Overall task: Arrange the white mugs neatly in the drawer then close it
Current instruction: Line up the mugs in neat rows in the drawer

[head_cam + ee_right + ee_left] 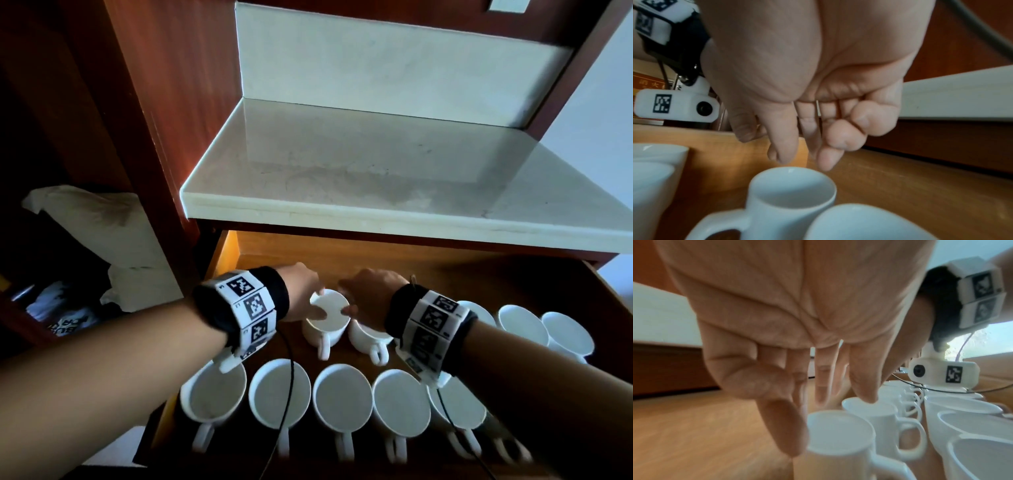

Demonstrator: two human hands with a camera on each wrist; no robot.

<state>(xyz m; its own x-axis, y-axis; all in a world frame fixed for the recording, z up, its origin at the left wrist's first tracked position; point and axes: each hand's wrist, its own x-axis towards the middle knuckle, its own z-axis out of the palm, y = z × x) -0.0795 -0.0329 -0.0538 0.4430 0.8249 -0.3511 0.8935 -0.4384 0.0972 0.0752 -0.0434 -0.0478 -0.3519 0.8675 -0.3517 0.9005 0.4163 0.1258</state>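
Mug: a white mug [328, 317] stands upright in the open drawer [496, 274], behind the front row of mugs [342, 399].
My left hand [301, 293]: fingers straight, thumb [785, 423] on its rim.
My right hand [368, 287]: loose, empty.
Right wrist view only: fingertips [826, 160] hover above the rim.
Unclear: neighbouring mug [368, 337] half hidden by my wrist; front handles blurred.

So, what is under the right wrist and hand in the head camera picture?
Under the right hand stands a white mug; its lower body and handle show, its rim is covered by the wrist. Farther right, another mug is partly hidden behind the wristband.
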